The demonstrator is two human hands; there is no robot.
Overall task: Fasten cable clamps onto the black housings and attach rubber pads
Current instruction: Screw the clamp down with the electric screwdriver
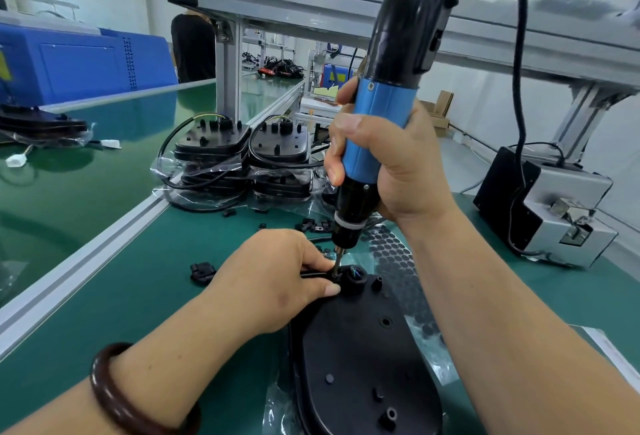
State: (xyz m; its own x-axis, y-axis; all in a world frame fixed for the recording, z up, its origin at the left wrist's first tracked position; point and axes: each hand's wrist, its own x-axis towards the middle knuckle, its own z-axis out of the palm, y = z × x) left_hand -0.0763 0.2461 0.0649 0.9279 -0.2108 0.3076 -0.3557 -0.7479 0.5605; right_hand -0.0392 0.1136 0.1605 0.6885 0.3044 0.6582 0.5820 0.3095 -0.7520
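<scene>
A black housing lies flat on the green bench, close to the person. At the housing's far end sits the clamp, a round black collar with wires showing inside it. The left hand reaches to that far end from the housing's left, its thumb and forefinger pinching a thin black cable beside the clamp. Above the same end the right hand is wrapped tight round the blue grip of a driver, held nearly upright, with its bit down at the clamp between the left fingertips. Just beyond and to the right of the housing lies a clear sheet of round pads. A loose clamp lies left of the housing. Stacks of housings in plastic wrap stand well beyond it. A grey box sits to the far right.
</scene>
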